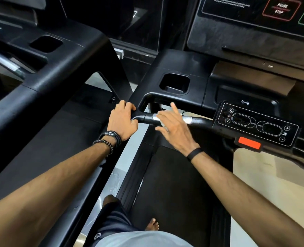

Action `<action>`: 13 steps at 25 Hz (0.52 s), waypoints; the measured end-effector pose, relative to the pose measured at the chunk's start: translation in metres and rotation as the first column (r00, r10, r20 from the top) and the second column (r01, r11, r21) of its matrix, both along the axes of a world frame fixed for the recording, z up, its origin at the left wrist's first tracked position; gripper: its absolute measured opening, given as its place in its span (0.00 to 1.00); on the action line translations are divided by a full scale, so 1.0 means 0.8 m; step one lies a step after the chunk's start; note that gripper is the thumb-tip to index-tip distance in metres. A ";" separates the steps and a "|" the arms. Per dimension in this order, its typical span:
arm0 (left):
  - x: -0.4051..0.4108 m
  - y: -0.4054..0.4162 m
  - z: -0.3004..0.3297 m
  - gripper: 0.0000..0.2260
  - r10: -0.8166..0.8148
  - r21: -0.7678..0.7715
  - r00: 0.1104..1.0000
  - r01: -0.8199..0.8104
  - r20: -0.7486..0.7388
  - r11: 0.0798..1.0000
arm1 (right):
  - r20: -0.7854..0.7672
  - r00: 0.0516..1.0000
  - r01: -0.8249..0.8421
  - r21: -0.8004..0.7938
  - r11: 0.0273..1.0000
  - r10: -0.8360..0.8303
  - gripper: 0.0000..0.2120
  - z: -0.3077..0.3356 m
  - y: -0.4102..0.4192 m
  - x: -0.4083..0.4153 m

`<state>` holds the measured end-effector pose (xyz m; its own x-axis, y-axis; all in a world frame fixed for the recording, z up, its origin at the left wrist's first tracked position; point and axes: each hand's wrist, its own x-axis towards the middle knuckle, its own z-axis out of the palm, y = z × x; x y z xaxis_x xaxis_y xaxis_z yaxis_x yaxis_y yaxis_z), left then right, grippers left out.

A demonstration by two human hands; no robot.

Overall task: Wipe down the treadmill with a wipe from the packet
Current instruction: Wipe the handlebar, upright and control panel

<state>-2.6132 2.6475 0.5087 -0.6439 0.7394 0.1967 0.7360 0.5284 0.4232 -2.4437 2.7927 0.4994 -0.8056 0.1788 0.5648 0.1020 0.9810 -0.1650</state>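
A black treadmill fills the view, with its front handlebar (199, 122) running left to right and a silver sensor band on it. My left hand (123, 120) grips the handlebar's left bend. My right hand (172, 125) presses a white wipe (162, 114) onto the silver band, fingers spread over it; only slivers of the wipe show around the palm. The wipe packet is not in view.
A small control panel (258, 124) with arrow and plus/minus buttons sits right of my hand, with an orange stop tab (249, 142) below it. A cup holder (175, 83) and the console screen (258, 9) lie beyond. A second treadmill (46, 68) stands at left. The belt (176, 184) is underfoot.
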 end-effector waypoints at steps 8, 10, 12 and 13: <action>-0.004 0.001 -0.003 0.20 0.022 0.022 0.999 -0.023 0.026 0.999 | -0.037 0.999 -0.015 -0.007 1.000 0.015 0.09 0.005 0.024 0.053; -0.005 0.001 -0.005 0.19 0.017 0.031 0.999 -0.018 0.037 0.999 | -0.073 0.997 -0.026 -0.025 0.999 0.025 0.06 0.012 0.031 0.057; -0.005 0.001 -0.006 0.19 0.020 0.030 0.999 -0.021 0.041 0.999 | -0.094 0.992 -0.092 -0.035 0.995 0.089 0.07 0.009 0.019 0.031; -0.004 0.000 -0.006 0.20 0.022 0.027 0.999 -0.023 0.039 0.999 | -0.081 0.990 -0.120 -0.030 0.992 0.117 0.09 0.004 0.007 0.009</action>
